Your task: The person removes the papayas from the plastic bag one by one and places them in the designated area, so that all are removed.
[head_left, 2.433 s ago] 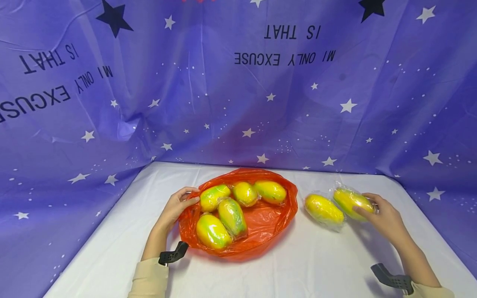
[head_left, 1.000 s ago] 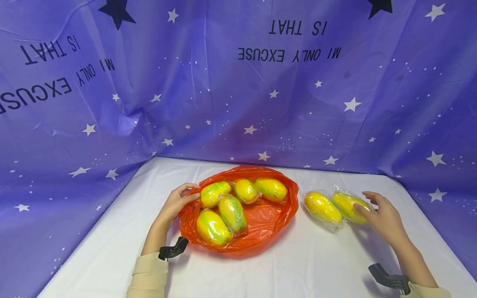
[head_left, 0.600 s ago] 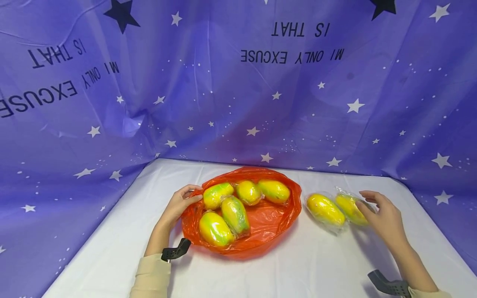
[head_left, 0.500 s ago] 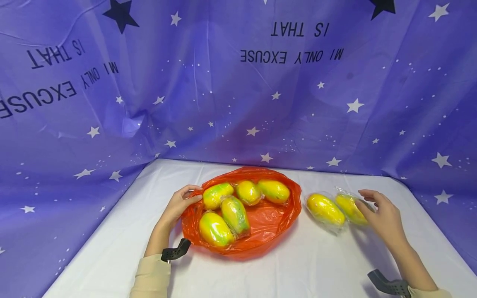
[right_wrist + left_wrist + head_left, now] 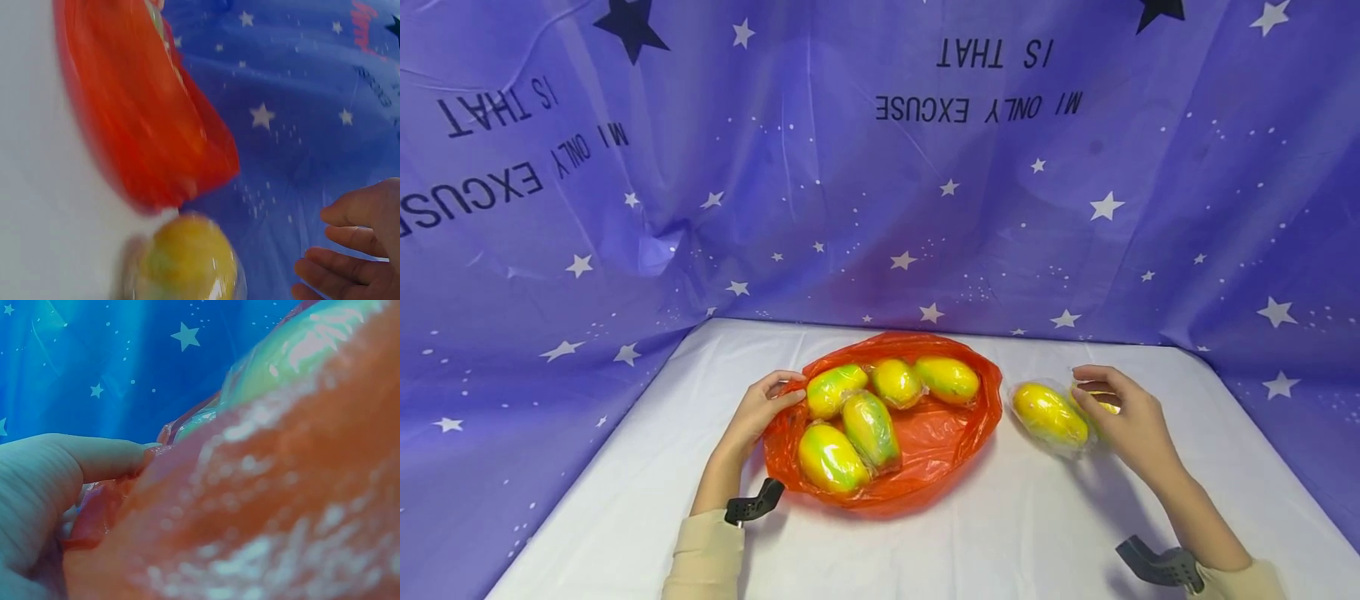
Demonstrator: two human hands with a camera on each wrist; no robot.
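Note:
A red plastic bag (image 5: 925, 442) lies spread wide on the white table, with several plastic-wrapped yellow-green mangoes (image 5: 831, 460) inside. At its left rim my left hand (image 5: 756, 417) pinches the film between thumb and fingers; the left wrist view shows the thumb (image 5: 112, 457) pressed on the bag edge. Right of the bag lies one wrapped mango (image 5: 1050, 414) on the table. Just beyond it, a second mango (image 5: 1105, 402) is mostly hidden behind my right hand (image 5: 1131, 425). That hand hovers with fingers apart and nothing between them, as the right wrist view also shows.
A white cloth covers the table (image 5: 1000, 533). Behind and at the sides hangs a purple curtain (image 5: 865, 183) with stars and lettering. Each wrist carries a black camera mount, one (image 5: 1159, 565) on the right and one (image 5: 754, 502) on the left.
My right hand has come off the far-right mango and moved left over it, towards the neighbouring mango. My left hand keeps its hold on the bag rim. The mangoes in the bag stay put.

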